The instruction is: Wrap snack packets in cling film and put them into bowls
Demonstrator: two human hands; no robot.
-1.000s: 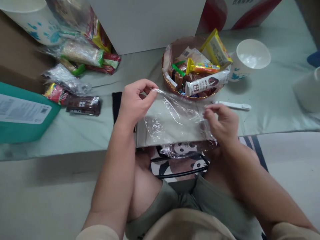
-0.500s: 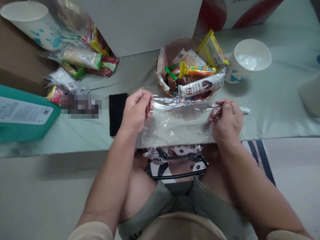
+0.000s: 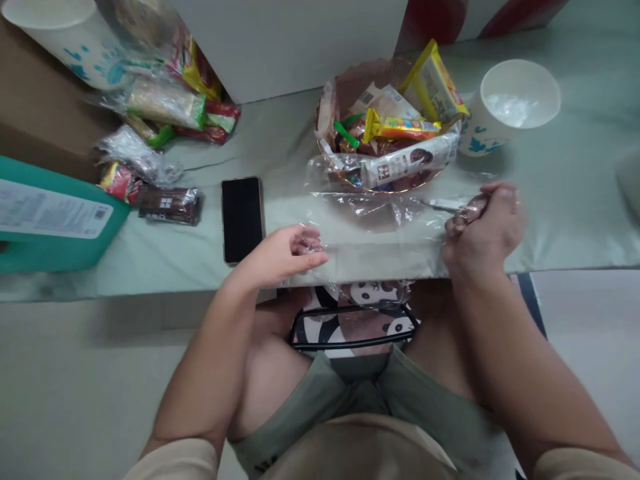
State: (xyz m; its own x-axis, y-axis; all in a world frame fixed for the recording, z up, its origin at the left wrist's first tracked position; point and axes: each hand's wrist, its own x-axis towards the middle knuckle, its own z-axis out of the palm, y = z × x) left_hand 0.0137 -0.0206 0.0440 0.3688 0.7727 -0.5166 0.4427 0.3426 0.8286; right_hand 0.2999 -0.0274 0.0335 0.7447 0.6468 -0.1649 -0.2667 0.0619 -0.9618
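A clear plastic bag (image 3: 373,208) spreads crumpled over the table edge and against the front of the snack basket (image 3: 327,150). My right hand (image 3: 487,223) is closed around its right end. My left hand (image 3: 295,250) is at the lower left of the plastic, thumb stretched out and fingers loosely curled with a gap between. Some film glints by those fingertips. A slender whitish thing (image 3: 443,203) with a dark tip lies beside my right hand, partly hidden; its kind is unclear. Wrapped snacks fill the basket, among them a white-wrapped bar (image 3: 400,163).
A black phone (image 3: 243,220) lies left of my left hand. Farther left are a dark wrapped snack (image 3: 169,205), a green box (image 3: 55,257) and packaged snacks (image 3: 165,107). Paper cups stand at the back left (image 3: 87,50) and right (image 3: 520,93). A panda-print bag (image 3: 357,327) sits between my legs.
My left hand has dropped lower and slightly right, its fingers loosening from the bag's upper left corner. My right hand has moved right with the plastic. The bag has gone from stretched to slack.
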